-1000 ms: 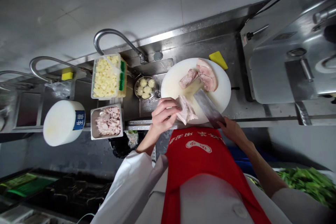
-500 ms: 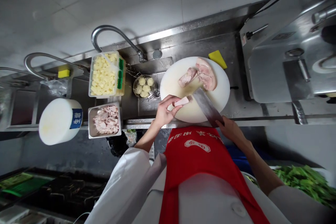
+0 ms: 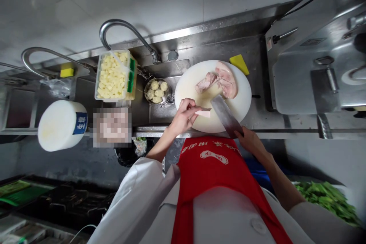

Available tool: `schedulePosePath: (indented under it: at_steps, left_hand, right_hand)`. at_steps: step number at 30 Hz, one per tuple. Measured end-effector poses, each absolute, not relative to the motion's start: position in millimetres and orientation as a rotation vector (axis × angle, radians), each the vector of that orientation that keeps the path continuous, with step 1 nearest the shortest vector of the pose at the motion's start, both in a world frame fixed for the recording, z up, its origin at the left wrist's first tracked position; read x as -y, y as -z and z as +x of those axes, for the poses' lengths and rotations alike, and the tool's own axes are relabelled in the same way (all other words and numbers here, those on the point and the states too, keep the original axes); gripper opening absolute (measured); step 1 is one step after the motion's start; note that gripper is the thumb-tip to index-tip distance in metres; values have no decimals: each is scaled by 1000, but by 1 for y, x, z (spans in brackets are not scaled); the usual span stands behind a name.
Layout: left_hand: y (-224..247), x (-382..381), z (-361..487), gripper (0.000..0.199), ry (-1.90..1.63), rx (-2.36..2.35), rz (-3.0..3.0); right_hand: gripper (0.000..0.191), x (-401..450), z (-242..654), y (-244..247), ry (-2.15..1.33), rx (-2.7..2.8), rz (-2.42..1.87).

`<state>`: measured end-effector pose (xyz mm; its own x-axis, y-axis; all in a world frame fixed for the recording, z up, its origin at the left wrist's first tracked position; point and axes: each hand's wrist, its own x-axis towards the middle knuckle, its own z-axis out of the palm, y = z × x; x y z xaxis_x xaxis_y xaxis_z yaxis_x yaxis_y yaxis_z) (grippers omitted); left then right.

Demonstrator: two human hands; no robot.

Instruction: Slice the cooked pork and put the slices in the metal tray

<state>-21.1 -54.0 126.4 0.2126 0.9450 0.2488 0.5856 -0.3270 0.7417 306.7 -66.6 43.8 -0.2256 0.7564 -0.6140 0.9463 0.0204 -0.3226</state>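
Observation:
My left hand (image 3: 183, 117) pinches a small pale strip of meat (image 3: 204, 114) over the near-left part of a round white cutting board (image 3: 185, 84). In my right hand (image 3: 249, 138) is the handle of a cleaver (image 3: 224, 113), its broad blade slanting across the board's near side. The blade tip stays apart from the strip. Farther back on the board lie a large curved piece of raw meat with skin (image 3: 227, 80) and a smaller chunk (image 3: 206, 82) to its left.
Left of the board are a strainer of pale round pieces (image 3: 156, 92) and a tub of pale yellow cubes (image 3: 113, 78). A pixelated patch (image 3: 112, 127) covers something nearer me. A faucet (image 3: 126, 24) arches behind; a yellow sponge-like block (image 3: 239, 64) sits behind the board.
My left hand has shifted slightly right and turned, so the meat strip shows a different side and lies more level. The cleaver stays nearly in place. The view has shifted a little.

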Motion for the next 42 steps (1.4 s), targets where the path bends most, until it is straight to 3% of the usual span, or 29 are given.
schedulePosePath:
  at_steps: [7, 18, 24, 33, 37, 42]
  left_hand:
    - [-54, 33, -17, 19, -737, -1104, 1735]
    - [-16, 37, 0, 59, -870, -968, 792]
    - [-6, 38, 3, 54, -851, -1216, 784]
    - [-11, 34, 10, 56, -1113, -1227, 747]
    - [4, 34, 4, 54, -1070, -1230, 897]
    - [14, 33, -8, 30, -959, -1326, 1263]
  right_hand:
    - [26, 69, 301, -42, 905, -2087, 1737]
    - [27, 72, 299, -41, 907, -2082, 1751]
    - [26, 73, 300, -40, 937, -2085, 1767]
    - [26, 70, 298, -46, 947, -2062, 1777]
    - [26, 70, 297, -48, 945, -2056, 1769]
    - [26, 71, 298, -47, 925, -2101, 1751]
